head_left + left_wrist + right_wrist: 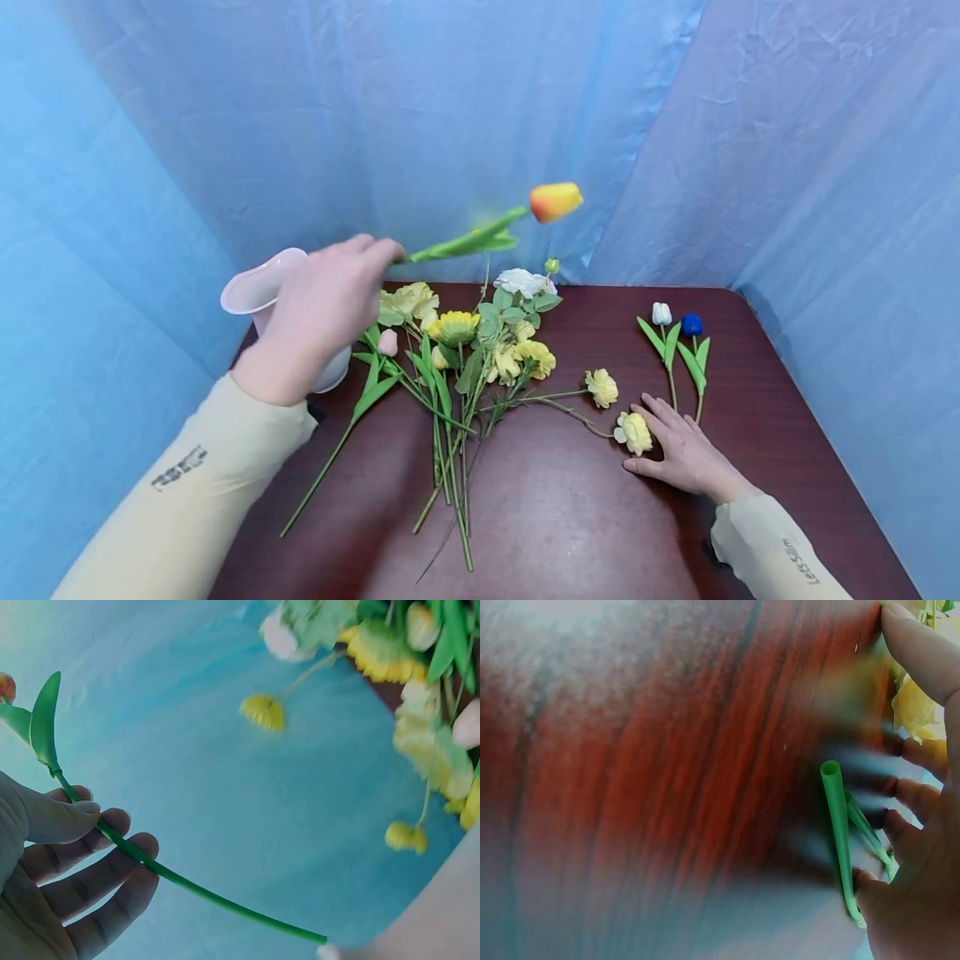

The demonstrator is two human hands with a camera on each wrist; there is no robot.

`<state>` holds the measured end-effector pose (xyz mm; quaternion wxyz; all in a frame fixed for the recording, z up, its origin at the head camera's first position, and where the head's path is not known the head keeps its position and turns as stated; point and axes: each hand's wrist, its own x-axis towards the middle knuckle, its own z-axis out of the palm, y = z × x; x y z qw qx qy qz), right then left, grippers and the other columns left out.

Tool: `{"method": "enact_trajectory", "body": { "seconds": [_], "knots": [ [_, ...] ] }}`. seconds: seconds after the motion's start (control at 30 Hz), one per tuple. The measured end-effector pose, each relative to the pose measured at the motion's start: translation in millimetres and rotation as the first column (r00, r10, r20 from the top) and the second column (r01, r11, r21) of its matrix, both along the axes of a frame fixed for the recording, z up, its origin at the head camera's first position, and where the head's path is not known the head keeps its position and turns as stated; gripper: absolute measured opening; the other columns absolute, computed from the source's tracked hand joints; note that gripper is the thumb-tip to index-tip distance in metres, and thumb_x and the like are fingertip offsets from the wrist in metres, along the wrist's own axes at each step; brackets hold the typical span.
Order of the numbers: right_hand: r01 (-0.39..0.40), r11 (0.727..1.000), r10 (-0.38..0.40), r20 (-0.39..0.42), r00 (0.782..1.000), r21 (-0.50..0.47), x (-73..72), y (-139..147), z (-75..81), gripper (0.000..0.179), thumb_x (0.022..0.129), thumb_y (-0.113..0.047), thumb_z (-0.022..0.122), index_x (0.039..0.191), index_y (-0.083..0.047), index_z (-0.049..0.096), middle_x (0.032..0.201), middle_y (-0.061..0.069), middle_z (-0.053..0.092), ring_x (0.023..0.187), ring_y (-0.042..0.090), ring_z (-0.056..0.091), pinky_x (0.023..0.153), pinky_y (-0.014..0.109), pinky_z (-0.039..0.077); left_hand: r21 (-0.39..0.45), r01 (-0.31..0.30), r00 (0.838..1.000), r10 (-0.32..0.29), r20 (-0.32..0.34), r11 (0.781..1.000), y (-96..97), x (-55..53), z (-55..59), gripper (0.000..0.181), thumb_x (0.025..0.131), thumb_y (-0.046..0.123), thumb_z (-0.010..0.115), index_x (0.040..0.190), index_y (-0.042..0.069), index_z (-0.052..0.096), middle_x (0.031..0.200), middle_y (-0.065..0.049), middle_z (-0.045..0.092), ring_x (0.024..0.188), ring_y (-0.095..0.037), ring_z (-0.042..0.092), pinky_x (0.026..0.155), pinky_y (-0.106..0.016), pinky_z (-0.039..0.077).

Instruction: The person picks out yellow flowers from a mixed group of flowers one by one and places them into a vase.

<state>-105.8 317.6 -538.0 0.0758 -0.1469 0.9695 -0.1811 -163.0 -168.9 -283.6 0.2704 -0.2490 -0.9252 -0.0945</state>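
My left hand (pixel 330 300) pinches the green stem of an artificial tulip (pixel 555 202) between thumb and fingers, raised above the table's left part. The orange-yellow bloom points right; in the left wrist view the stem (pixel 217 901) slants down, its tip close to the vase rim (pixel 328 951). Partly hidden behind that hand and forearm is the pale pink vase (pixel 251 293). On the table, my right hand (pixel 686 454) rests with fingers spread, beside a small yellow flower (pixel 634 432) lying between thumb and index finger. Two tulip stems (pixel 838 832) lie by its little finger.
A loose heap of artificial flowers covers the table's middle, with a sunflower (pixel 453 327), a white bloom (pixel 522 283) and a pink tulip (pixel 387 342). White (pixel 662 314) and blue (pixel 692 324) tulips lie at the right. Blue curtains (pixel 450 125) hang around the table.
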Motion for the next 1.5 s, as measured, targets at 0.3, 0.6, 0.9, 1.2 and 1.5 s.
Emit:
{"method": "enact_trajectory", "body": {
  "seconds": [0.3,0.6,0.9,1.2,1.5],
  "knots": [
    [0.000,0.998,0.001,-0.019,1.000,0.057,1.9,2,1.1,0.091,0.084,-0.065,0.073,0.153,-0.013,0.047,0.163,0.022,0.030,0.149,0.051,0.023,0.111,0.075,0.019,0.150,-0.121,0.993,0.119,0.018,0.981,-46.0,-19.2,22.2,0.023,0.100,0.002,0.058,0.117,0.009,0.072,0.105,-0.014,0.073,0.076,-0.043,0.066,0.055,-0.059,0.047],
    [-0.006,0.997,0.008,-0.027,1.000,0.073,0.2,1,3.5,0.090,0.084,-0.066,0.072,0.154,-0.016,0.047,0.162,0.021,0.031,0.148,0.051,0.025,0.108,0.077,0.021,0.218,-0.199,0.963,0.148,0.227,0.956,-81.9,-33.7,4.2,0.025,0.101,0.003,0.056,0.122,0.004,0.069,0.117,-0.022,0.070,0.098,-0.043,0.064,0.080,-0.059,0.047],
    [-0.002,0.997,0.004,-0.025,1.000,0.076,-0.7,-1,2.8,0.089,0.084,-0.065,0.073,0.154,-0.016,0.047,0.162,0.021,0.031,0.148,0.051,0.025,0.109,0.077,0.021,0.184,-0.277,0.907,0.193,0.374,0.943,-99.8,-40.4,-15.9,0.023,0.101,0.010,0.054,0.117,0.001,0.067,0.118,-0.022,0.063,0.100,-0.043,0.059,0.082,-0.059,0.046],
    [0.001,0.998,0.000,-0.012,1.000,0.064,-0.2,-2,3.9,0.088,0.085,-0.065,0.072,0.154,-0.016,0.047,0.162,0.021,0.031,0.148,0.052,0.024,0.109,0.077,0.021,0.124,-0.303,0.890,0.234,0.391,0.945,-107.6,-40.2,-34.0,0.025,0.102,0.019,0.054,0.112,0.001,0.067,0.101,-0.023,0.069,0.073,-0.036,0.059,0.060,-0.049,0.044],
    [0.005,0.998,-0.004,-0.004,1.000,0.064,-0.3,-2,4.2,0.090,0.083,-0.066,0.074,0.154,-0.016,0.047,0.162,0.022,0.031,0.147,0.052,0.024,0.108,0.078,0.021,0.103,-0.346,0.854,0.268,0.447,0.932,-108.5,-39.0,-40.3,0.027,0.103,0.021,0.051,0.119,0.005,0.064,0.101,-0.022,0.068,0.069,-0.034,0.057,0.055,-0.045,0.042]
  ]
}}
